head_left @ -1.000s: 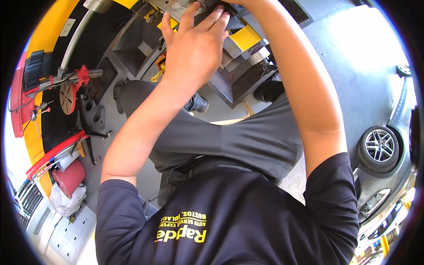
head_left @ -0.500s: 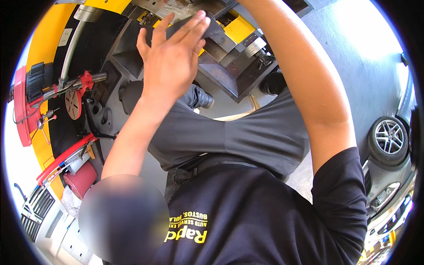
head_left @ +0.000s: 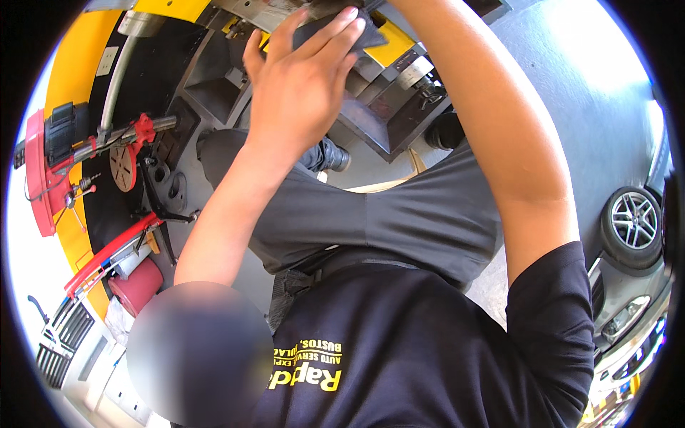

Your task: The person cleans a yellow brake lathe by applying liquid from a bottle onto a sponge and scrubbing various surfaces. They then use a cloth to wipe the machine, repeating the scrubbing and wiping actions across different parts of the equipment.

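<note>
The left hand [head_left: 296, 100], grip open and fingers spread, reaches over a dark flat piece [head_left: 373, 34] showing just right of 2 fingertips, its long axis unclear. The right forearm [head_left: 499, 107] rises beyond; its hand's grip cannot be told, out of view.

Top centre: machine with yellow panels [head_left: 394, 47], dark flat piece [head_left: 373, 36] over it. Grey floor [head_left: 546, 85] beyond; car wheel [head_left: 633, 222] standing on it, right edge
</note>
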The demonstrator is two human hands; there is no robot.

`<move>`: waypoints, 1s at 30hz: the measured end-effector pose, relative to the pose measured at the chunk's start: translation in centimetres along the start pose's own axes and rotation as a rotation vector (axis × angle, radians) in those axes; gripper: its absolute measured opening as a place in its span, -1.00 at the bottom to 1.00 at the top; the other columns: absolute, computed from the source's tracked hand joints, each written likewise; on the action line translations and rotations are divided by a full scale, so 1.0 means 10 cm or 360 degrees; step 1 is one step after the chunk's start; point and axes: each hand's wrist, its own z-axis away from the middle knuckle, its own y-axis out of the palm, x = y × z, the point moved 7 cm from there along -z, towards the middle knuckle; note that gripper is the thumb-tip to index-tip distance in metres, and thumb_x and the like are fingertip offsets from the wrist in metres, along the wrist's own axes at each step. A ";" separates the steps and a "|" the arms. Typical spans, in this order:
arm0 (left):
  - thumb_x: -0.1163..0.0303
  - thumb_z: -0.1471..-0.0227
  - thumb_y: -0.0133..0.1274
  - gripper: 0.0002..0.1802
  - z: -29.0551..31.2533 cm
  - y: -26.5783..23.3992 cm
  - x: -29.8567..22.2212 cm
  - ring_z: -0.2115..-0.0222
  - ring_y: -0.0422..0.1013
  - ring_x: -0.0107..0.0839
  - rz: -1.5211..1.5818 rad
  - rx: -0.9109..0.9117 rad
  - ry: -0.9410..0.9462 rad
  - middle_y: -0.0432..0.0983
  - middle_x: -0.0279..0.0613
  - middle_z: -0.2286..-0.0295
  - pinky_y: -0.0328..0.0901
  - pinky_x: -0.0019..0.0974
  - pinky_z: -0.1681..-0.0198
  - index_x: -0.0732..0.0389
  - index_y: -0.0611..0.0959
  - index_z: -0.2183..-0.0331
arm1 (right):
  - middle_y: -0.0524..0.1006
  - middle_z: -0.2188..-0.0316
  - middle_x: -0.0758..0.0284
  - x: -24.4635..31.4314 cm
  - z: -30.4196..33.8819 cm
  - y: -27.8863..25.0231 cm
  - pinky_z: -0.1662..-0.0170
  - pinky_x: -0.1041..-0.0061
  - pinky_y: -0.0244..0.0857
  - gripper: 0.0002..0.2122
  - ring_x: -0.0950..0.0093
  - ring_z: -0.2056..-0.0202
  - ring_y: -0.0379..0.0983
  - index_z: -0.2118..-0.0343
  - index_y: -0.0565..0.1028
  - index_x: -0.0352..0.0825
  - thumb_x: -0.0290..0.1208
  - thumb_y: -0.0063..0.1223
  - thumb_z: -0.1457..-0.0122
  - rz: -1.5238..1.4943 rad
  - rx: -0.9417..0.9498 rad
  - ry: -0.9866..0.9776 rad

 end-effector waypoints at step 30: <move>0.19 -0.34 0.16 -0.55 0.06 -0.06 0.10 -0.28 0.37 -0.05 0.0050 0.0068 -0.0013 0.57 -0.65 -0.25 0.08 0.41 -0.33 -0.23 0.69 -0.22 | 0.71 0.13 0.01 0.01 0.02 0.01 -0.14 0.06 0.43 -0.60 -0.03 0.01 0.59 0.17 0.73 -0.44 -0.14 0.08 -0.37 0.0051 0.0047 0.0012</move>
